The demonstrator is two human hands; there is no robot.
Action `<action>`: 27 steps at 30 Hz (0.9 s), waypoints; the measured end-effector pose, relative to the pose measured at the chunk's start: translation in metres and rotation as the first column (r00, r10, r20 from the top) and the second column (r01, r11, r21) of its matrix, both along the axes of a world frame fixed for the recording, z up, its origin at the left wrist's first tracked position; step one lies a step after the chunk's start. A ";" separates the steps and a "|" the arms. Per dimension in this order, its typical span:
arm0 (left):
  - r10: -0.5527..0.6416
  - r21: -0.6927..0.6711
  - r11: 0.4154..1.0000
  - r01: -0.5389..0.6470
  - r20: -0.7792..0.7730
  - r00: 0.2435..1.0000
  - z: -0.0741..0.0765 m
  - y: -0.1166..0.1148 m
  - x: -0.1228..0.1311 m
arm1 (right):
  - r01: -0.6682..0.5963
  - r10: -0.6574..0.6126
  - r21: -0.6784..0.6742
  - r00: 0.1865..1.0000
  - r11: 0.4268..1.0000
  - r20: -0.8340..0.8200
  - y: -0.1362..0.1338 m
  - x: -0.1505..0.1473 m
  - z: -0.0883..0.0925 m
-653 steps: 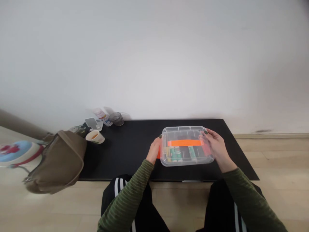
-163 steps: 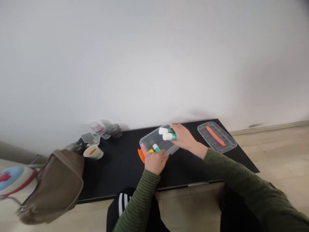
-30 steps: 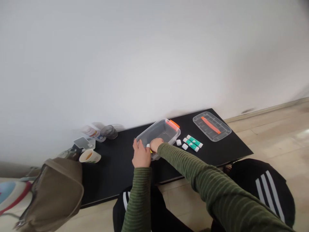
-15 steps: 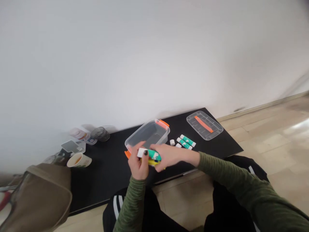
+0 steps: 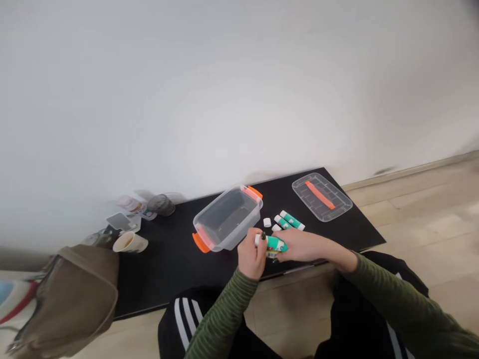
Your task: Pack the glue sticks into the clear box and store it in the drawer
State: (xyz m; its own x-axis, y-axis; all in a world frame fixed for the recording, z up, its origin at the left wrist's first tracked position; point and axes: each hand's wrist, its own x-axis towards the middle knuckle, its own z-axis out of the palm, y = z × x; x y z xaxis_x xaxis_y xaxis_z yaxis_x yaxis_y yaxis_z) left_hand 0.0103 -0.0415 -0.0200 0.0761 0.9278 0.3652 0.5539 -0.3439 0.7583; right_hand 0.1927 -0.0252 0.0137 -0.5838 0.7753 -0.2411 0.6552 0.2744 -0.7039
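Note:
A green and white glue stick (image 5: 276, 243) is held between my two hands above the table's near edge. My left hand (image 5: 250, 255) is closed round its white end, thumb on top. My right hand (image 5: 299, 244) grips the green end from the right. Just under it shows a strip of yellow with a barcode; whether this is the same stick's label I cannot tell. Beyond my right hand lie two more green tubes (image 5: 292, 220) side by side, partly covered. Near them are a white cap (image 5: 267, 222) and another small white piece (image 5: 276, 228).
A clear plastic box (image 5: 241, 235) with orange latches stands uncovered behind my hands. Its clear lid (image 5: 339, 212) lies far right on the black table (image 5: 160, 274). At left are a paper cup (image 5: 141, 243) with drink, a dark glass (image 5: 161, 204), a white bottle (image 5: 130, 203) and a brown bag (image 5: 86, 289).
Both hands have moved right and slightly nearer to me with the glue stick, away from the box's front corner. The orange latch there now shows fully. The view has shifted a little.

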 end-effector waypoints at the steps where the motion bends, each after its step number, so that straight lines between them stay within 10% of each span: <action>1: -0.010 -0.020 1.000 0.010 0.001 1.000 -0.001 -0.001 0.003 | 0.010 -0.010 0.012 1.000 1.000 0.013 -0.001 0.002 -0.001; 6: -0.074 -0.110 0.991 0.073 -0.006 0.997 -0.010 -0.003 0.011 | 0.035 -0.035 0.025 0.999 0.999 0.006 -0.008 0.012 -0.001; 12: 0.065 -0.093 0.992 -0.081 -0.171 0.983 -0.035 0.019 -0.007 | 0.071 -0.125 -0.313 0.980 0.947 -0.157 0.005 0.061 -0.007; 16: -0.137 -0.222 0.975 0.011 -0.560 0.817 -0.060 0.035 -0.003 | 0.499 -0.498 -0.003 0.866 0.867 0.034 0.037 0.090 -0.048; 20: -0.313 -0.282 0.948 0.150 -0.724 0.614 -0.079 0.043 0.012 | 0.597 -0.623 0.184 0.725 0.781 0.293 0.062 0.092 -0.085; 27: -0.354 -0.218 0.934 0.284 -0.683 0.639 -0.098 0.054 0.003 | 0.631 -0.649 0.159 0.716 0.759 0.258 0.069 0.077 -0.112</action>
State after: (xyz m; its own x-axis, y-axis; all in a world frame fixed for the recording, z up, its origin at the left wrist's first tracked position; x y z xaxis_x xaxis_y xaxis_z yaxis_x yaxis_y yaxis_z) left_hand 0.0138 0.0125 -0.1175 0.5730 0.8196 -0.0001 0.7985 -0.5582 0.2256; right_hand 0.2699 0.0434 -0.0979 0.1434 0.9557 -0.2569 0.8525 -0.2511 -0.4584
